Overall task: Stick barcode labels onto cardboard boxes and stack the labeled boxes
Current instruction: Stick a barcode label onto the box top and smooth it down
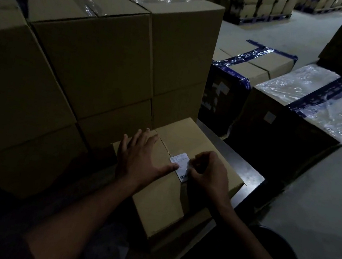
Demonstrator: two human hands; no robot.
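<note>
Cardboard fills the left half of the frame: a stack of plain brown boxes [91,58] rises from the lower left to the upper middle, 2 layers showing, with clear tape shining on the top flaps. Just below and right of the stack, at the lower middle, 1 smaller box [165,200] lies with its top seam facing up. The left hand [138,157] rests flat on this box, fingers spread wide, and its thumb presses the left edge of a white barcode label [180,165] sitting on the box top beside the seam. The right hand [210,174], just right of the label, has its fingers curled in and pinches the label's right edge; whether that edge is stuck down cannot be told in the dim light. Under the box a dark table [245,174] shows at the middle right. Further right, 2 boxes wrapped in blue tape and clear film [318,101] sit on the floor, and more stacked cartons stand in the upper right.
</note>
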